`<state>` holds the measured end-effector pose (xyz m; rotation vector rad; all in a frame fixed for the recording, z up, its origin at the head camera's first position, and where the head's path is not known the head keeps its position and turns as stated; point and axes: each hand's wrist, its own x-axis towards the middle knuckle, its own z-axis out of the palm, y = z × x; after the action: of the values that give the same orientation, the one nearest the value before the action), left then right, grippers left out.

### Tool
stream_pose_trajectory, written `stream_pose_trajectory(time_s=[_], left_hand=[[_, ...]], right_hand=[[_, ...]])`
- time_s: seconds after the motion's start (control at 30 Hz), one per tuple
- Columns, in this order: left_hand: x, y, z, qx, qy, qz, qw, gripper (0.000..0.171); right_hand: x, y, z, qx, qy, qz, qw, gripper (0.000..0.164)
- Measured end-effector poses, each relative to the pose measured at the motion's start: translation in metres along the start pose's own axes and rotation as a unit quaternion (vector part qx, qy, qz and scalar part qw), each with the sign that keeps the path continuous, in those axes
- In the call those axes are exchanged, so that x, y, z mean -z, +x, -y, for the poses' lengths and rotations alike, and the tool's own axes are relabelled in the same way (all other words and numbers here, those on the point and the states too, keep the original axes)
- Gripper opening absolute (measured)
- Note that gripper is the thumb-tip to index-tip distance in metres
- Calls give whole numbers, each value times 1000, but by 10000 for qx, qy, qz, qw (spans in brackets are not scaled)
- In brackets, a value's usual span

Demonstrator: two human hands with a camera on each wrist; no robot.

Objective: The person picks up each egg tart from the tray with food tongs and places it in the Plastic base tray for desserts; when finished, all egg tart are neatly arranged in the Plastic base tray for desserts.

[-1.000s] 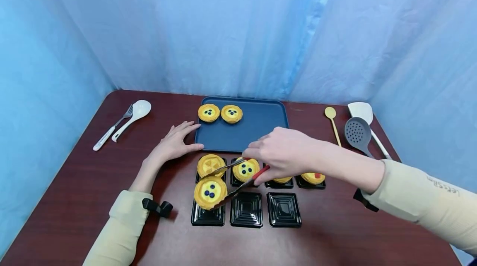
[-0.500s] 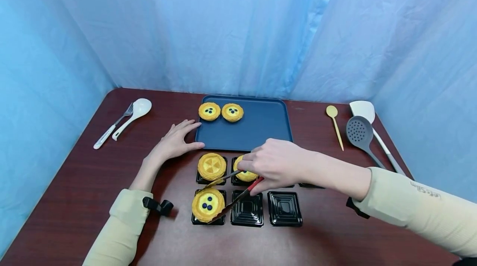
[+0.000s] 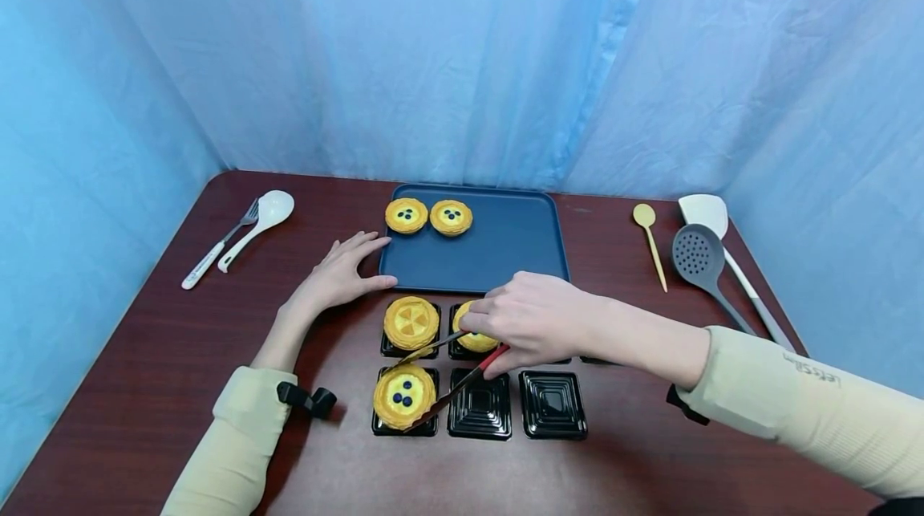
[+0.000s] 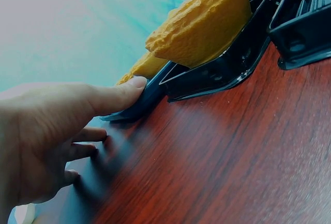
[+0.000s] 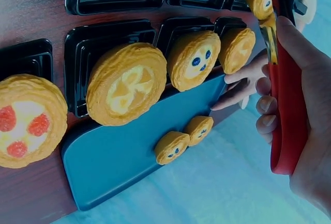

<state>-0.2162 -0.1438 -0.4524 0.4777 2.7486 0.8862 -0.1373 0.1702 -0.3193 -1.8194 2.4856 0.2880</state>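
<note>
My right hand [image 3: 530,322] grips red-handled tongs [image 5: 286,120], whose metal arms stand on either side of a blueberry tart [image 3: 403,397]. That tart sits over the front-left black plastic container [image 3: 378,428], with one tong tip low along its right side. At the left edge of the blue tray [image 3: 498,247], my left hand [image 3: 335,279] lies with fingers spread. In the left wrist view its thumb touches the tray's corner. Behind the gripped tart, a tart with a segmented top [image 3: 411,322] rests in another container, and my right hand partly covers a second blueberry tart [image 3: 465,331].
Two blueberry tarts [image 3: 451,218] sit at the tray's back left. Two containers [image 3: 553,405] hold nothing at front. A strawberry tart [image 5: 31,123] ends the back row. A fork [image 3: 205,263] and white ladle [image 3: 270,211] lie left; a spoon [image 3: 645,217], skimmer [image 3: 696,253] and turner [image 3: 703,213] lie right.
The blueberry tart in the tongs has come down and toward me onto the front-left container. Over the last half second the right hand barely moves. The left hand stays in place.
</note>
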Motion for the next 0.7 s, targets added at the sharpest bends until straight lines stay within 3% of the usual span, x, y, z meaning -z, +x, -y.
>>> stream_pose_trajectory(time_s=[0.7], left_hand=[[0,-1,0,-37,-8,-21,10000,80]], right_hand=[[-6,2,0,-55,-51,99,9999,54]])
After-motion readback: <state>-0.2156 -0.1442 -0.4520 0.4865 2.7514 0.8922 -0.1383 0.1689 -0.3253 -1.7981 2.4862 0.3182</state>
